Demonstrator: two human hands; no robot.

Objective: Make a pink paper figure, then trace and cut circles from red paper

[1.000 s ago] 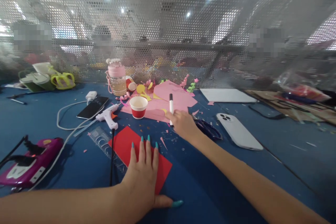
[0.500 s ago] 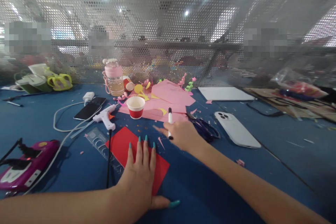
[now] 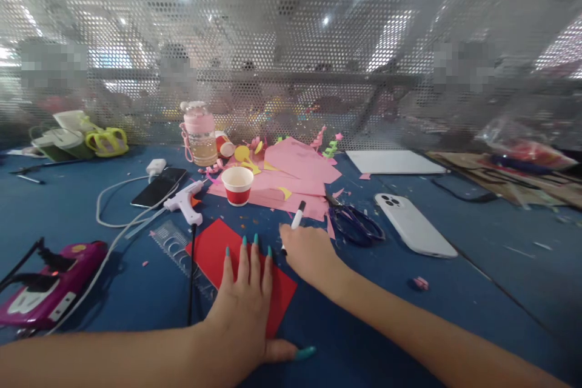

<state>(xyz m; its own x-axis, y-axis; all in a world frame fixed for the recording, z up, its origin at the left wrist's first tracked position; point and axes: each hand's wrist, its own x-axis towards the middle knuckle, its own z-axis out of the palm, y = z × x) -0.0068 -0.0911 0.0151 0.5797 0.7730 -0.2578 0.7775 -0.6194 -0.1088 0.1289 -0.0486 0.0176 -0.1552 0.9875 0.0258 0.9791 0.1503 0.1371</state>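
My left hand (image 3: 243,303) lies flat with fingers spread on a sheet of red paper (image 3: 213,245), pressing it to the blue table. Just right of the paper, my right hand (image 3: 311,254) is closed round a white marker with black ends (image 3: 298,216), which tilts up out of the grip. The fingers hide the marker's lower part. A clear plastic stencil ruler (image 3: 175,248) lies partly under the paper's left side. Beyond the paper stands a red and white paper cup (image 3: 237,186). Dark blue-handled scissors (image 3: 357,224) rest right of my right hand.
Pink paper sheets (image 3: 295,185) with yellow scraps lie behind the cup. A glue gun (image 3: 184,201), a black phone (image 3: 159,187) and a purple power strip (image 3: 54,282) with cords are on the left. A white phone (image 3: 413,224) lies right; a pink-lidded bottle (image 3: 200,136) stands behind.
My right hand has drawn nearer to me and slightly left, toward the red paper, and the marker has gone from upright to tilted. My left hand has stayed flat on the paper.
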